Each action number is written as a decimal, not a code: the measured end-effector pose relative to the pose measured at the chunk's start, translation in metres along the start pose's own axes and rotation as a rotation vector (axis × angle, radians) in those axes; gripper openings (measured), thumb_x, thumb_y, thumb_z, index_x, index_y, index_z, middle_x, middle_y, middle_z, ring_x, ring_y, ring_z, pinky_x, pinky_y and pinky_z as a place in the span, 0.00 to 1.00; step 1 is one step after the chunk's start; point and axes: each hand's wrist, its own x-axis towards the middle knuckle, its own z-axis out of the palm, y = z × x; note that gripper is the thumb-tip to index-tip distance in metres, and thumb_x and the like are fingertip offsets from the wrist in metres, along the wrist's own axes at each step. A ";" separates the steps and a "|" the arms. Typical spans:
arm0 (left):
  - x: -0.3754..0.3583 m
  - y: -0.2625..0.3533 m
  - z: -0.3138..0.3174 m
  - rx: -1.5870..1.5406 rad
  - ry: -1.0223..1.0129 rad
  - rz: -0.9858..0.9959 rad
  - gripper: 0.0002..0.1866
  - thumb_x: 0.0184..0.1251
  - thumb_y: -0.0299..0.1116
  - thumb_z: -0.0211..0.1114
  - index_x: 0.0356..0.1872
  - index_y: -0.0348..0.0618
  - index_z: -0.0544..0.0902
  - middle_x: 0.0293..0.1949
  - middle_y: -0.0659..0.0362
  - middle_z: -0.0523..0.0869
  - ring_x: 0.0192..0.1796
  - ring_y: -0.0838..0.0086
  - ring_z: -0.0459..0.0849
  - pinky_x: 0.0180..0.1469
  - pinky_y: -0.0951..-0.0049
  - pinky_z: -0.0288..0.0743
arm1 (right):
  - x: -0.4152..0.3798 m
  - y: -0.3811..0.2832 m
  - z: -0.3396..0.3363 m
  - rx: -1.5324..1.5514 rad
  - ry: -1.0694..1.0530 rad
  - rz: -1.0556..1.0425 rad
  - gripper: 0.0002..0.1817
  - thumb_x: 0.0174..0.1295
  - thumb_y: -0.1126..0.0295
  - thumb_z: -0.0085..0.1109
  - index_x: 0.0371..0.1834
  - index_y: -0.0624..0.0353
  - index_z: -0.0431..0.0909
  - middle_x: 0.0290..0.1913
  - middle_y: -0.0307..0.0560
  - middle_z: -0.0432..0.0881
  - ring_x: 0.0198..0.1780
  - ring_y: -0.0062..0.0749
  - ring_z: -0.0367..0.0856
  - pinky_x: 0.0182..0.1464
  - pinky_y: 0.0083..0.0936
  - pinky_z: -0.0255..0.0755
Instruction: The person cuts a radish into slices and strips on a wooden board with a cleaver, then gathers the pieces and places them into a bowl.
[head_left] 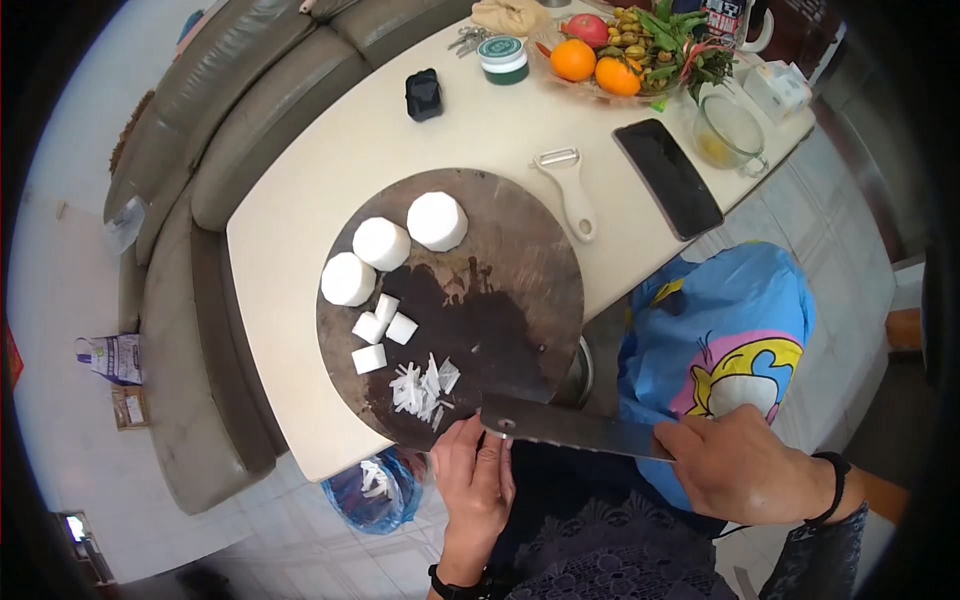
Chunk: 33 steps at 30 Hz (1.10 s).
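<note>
My right hand (pixel 742 465) grips a cleaver (pixel 590 432), whose broad blade reaches left across the near edge of a round wooden chopping board (pixel 530 240). My left hand (pixel 474 478) is at the board's near edge, fingers bent and close together by the blade's far end. Whatever these fingers hold, if anything, is hidden. Left of the blade lies a small heap of thin white strips (pixel 422 388). Beyond it are several small white blocks (pixel 369 327) and three thick white rounds (pixel 437 221), which look like peeled radish.
A peeler (pixel 570 193) and a phone (pixel 669 178) lie right of the board. Behind are a glass cup (pixel 727 132), a fruit bowl (pixel 600 95), a green-and-white jar (pixel 502 60) and a black case (pixel 424 95). A blue-bagged bin (pixel 372 492) stands below the table's edge.
</note>
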 end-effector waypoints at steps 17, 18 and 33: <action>-0.015 -0.006 -0.004 -0.056 -0.125 0.058 0.19 0.44 0.16 0.67 0.43 0.29 0.79 0.51 0.41 0.78 0.53 0.46 0.77 0.51 0.49 0.72 | 0.038 -0.014 -0.012 -0.415 0.000 -0.243 0.13 0.42 0.71 0.58 0.29 0.70 0.71 0.25 0.49 0.68 0.21 0.36 0.75 0.19 0.31 0.67; -0.015 -0.006 -0.005 -0.057 -0.124 0.052 0.19 0.44 0.16 0.67 0.43 0.29 0.79 0.51 0.41 0.78 0.53 0.46 0.77 0.51 0.49 0.72 | 0.039 -0.013 -0.013 -0.416 -0.006 -0.245 0.13 0.42 0.71 0.58 0.29 0.70 0.71 0.25 0.49 0.68 0.21 0.36 0.75 0.19 0.31 0.67; -0.023 -0.005 -0.008 -0.028 -0.190 0.032 0.23 0.51 0.16 0.67 0.52 0.31 0.78 0.50 0.45 0.79 0.52 0.46 0.78 0.53 0.43 0.72 | 0.059 -0.011 -0.016 -0.406 -0.118 -0.308 0.15 0.40 0.71 0.59 0.28 0.72 0.70 0.24 0.50 0.70 0.20 0.36 0.75 0.16 0.31 0.64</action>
